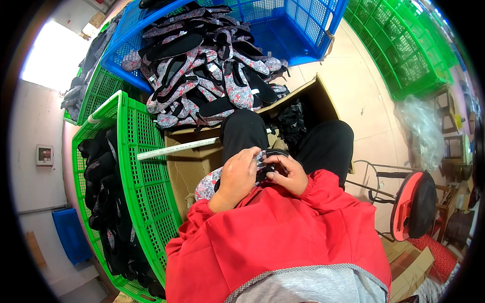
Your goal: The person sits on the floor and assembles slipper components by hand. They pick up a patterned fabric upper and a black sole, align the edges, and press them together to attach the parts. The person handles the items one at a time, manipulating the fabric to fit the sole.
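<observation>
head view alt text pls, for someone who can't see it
Left hand and right hand hold a floral fabric shoe over the lap. A pile of matching shoes spills from a blue crate; a green crate stands at the left.

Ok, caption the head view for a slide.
Both hands, left hand and right hand, hold a floral shoe beside piled shoes.

Red jacket sleeves (323, 192), black trousers (328, 141)

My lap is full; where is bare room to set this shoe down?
Bare tan floor lies between the open cardboard box and the empty green plastic crate. The blue plastic crate is free at its right end. The floral shoe pile is crowded.
</observation>
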Available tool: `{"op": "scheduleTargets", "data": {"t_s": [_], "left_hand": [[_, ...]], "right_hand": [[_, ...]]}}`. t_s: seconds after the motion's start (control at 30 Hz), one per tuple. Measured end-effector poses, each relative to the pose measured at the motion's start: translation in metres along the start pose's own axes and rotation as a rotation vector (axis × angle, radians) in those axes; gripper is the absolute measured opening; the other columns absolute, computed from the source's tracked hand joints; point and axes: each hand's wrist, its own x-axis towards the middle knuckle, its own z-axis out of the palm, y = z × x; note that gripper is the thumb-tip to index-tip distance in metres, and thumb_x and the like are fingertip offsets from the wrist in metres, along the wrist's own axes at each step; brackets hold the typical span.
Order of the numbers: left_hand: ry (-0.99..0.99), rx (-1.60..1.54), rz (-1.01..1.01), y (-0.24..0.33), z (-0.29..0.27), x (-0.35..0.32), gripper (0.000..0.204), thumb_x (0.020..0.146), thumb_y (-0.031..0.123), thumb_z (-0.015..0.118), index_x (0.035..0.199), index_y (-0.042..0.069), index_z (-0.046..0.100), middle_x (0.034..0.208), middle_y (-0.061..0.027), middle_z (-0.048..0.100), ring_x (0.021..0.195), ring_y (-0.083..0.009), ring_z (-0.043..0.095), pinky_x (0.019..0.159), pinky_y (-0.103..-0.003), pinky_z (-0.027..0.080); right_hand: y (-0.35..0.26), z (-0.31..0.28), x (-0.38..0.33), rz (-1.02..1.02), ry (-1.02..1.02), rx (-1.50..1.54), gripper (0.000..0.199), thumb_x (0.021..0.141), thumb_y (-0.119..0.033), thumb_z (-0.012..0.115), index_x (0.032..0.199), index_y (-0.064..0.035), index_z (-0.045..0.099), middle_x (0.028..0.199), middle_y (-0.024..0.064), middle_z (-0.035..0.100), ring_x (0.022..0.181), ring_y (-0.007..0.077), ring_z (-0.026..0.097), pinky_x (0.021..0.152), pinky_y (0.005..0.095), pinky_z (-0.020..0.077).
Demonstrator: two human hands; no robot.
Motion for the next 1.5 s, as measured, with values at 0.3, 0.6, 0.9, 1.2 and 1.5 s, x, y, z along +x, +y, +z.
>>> {"op": "scheduleTargets", "data": {"t_s": [0.3, 0.6, 0.9, 1.2, 1.5], "left_hand": [[-0.224, 0.031, 0.053, 0.008, -0.016, -0.007, 0.021, 0.076, 0.007, 0.072, 0.095, 0.002, 0.066, 0.091, -0.0130, 0.064, 0.090, -0.0318, 0.064, 0.081, -0.039, 0.051], [-0.136, 0.183, 0.211, 0.005, 0.000, -0.010, 0.013, 0.075, 0.009, 0.073, 0.085, 0.003, 0.067, 0.085, -0.0113, 0.064, 0.086, -0.0306, 0.063, 0.079, -0.040, 0.051], [0.012, 0.091, 0.127, 0.007, -0.003, -0.002, 0.002, 0.080, 0.004, 0.067, 0.081, 0.003, 0.066, 0.078, -0.0111, 0.063, 0.072, -0.0289, 0.063, 0.066, -0.038, 0.050], [0.103, -0.138, 0.024, 0.009, 0.012, 0.032, 0.041, 0.088, -0.002, 0.061, 0.129, 0.003, 0.057, 0.113, -0.0154, 0.065, 0.096, -0.0240, 0.066, 0.077, -0.032, 0.053], [0.104, -0.086, 0.009, -0.006, 0.023, 0.028, 0.025, 0.089, 0.003, 0.062, 0.113, 0.000, 0.065, 0.116, -0.0169, 0.066, 0.104, -0.0321, 0.064, 0.088, -0.037, 0.051]], "right_hand": [[0.023, 0.010, -0.004, 0.184, 0.065, 0.334, 0.029, 0.088, -0.002, 0.063, 0.116, -0.0027, 0.061, 0.112, 0.0034, 0.062, 0.089, 0.0063, 0.058, 0.077, 0.0217, 0.0479], [0.026, 0.008, -0.003, 0.152, 0.055, 0.399, 0.030, 0.091, -0.001, 0.060, 0.120, -0.0022, 0.059, 0.111, -0.0001, 0.061, 0.086, 0.0040, 0.056, 0.076, 0.0212, 0.0482], [0.020, 0.006, -0.004, 0.211, 0.041, 0.470, 0.030, 0.092, -0.001, 0.060, 0.122, -0.0024, 0.058, 0.110, -0.0010, 0.060, 0.086, 0.0031, 0.055, 0.074, 0.0210, 0.0493], [0.034, 0.001, -0.002, 0.200, 0.193, 0.741, 0.028, 0.095, -0.001, 0.056, 0.123, -0.0018, 0.056, 0.120, 0.0069, 0.063, 0.081, 0.0094, 0.058, 0.075, 0.0260, 0.0505], [0.055, -0.013, 0.000, 0.496, 0.291, 0.628, 0.026, 0.100, -0.027, 0.057, 0.112, -0.0039, 0.060, 0.086, 0.0016, 0.060, 0.068, 0.0090, 0.058, 0.060, 0.0229, 0.0460]]}}
